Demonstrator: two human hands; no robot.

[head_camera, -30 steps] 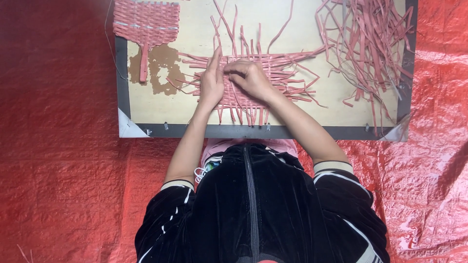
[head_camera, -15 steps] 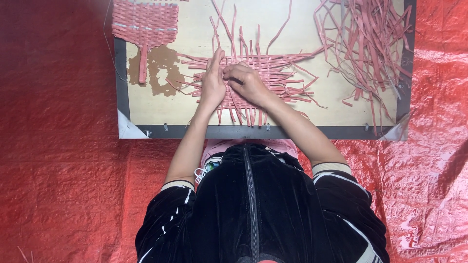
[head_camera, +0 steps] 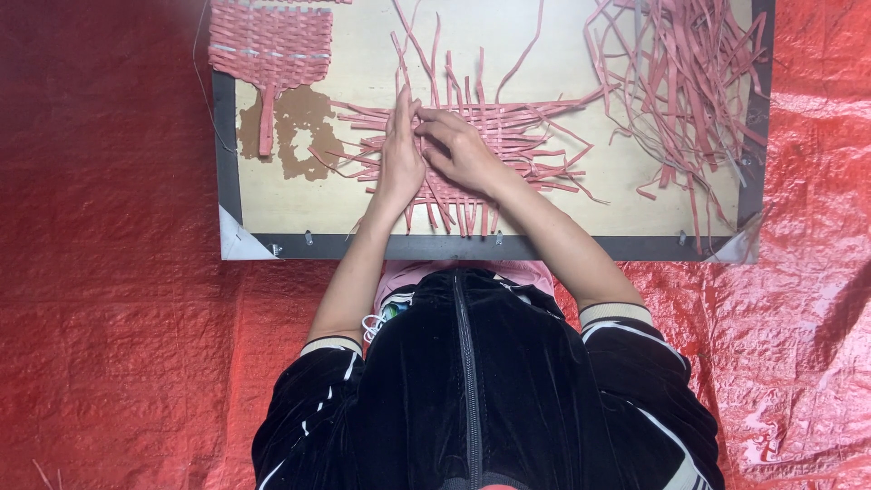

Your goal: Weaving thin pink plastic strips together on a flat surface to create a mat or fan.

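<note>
Left hand lying flat, fingers extended, pressing the half-woven pink strip mat; right hand curling loosely, pinching a strip beside it.

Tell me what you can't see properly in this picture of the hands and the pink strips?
- Head view: the middle of the half-woven pink mat lies under the left hand and right hand.
- Whether the fingertips pinch a strip: too small to tell.
- The finished woven piece and the loose strip pile are cut off by the top edge.
- The board's near edge is partly hidden by the arms.
</note>
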